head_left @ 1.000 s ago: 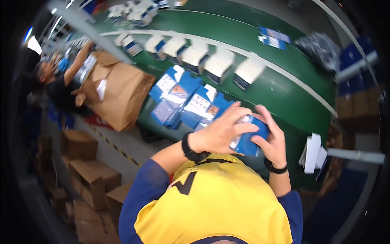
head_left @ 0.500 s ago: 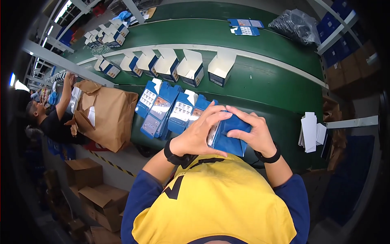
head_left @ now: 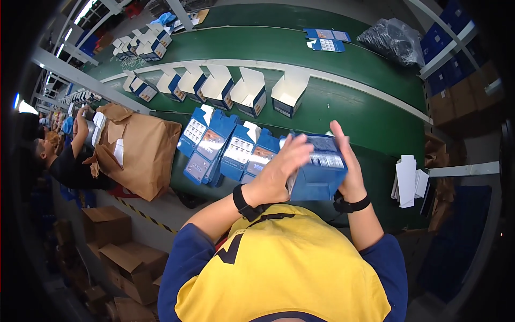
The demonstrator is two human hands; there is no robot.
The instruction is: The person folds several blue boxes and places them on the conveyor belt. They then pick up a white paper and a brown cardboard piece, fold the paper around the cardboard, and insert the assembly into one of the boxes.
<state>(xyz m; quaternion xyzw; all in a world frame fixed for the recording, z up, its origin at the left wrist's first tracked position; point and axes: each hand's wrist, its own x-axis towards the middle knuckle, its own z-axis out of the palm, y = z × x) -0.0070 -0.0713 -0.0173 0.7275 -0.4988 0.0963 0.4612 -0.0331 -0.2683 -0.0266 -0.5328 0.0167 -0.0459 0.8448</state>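
Between my two hands is a blue carton (head_left: pixel 320 180), now squared out into a box, with a barcode label on its upper face. My left hand (head_left: pixel 279 169), its fingers blurred by motion, presses against the box's left side. Along the right side lies my right hand (head_left: pixel 350 163), thumb and fingers pointing up and away, gripping the box with the palm. Just left of my hands, flat blue cartons (head_left: pixel 209 142) lie in overlapping stacks, and a second stack of flat cartons (head_left: pixel 240 153) reaches close to my left wrist.
Beyond them on the green conveyor stands a row of open-topped cartons (head_left: pixel 248 96). A brown paper-wrapped bundle (head_left: pixel 150 150) sits left, with another person (head_left: pixel 70 155) behind it. White card pieces (head_left: pixel 406 180) lie right. Far back are a flat carton (head_left: pixel 328 45) and a plastic bag (head_left: pixel 394 40).
The carton has gone from a flattened, folded shape to an open box shape and turned, showing its barcode face. My hands have shifted slightly right and spread to its two sides.
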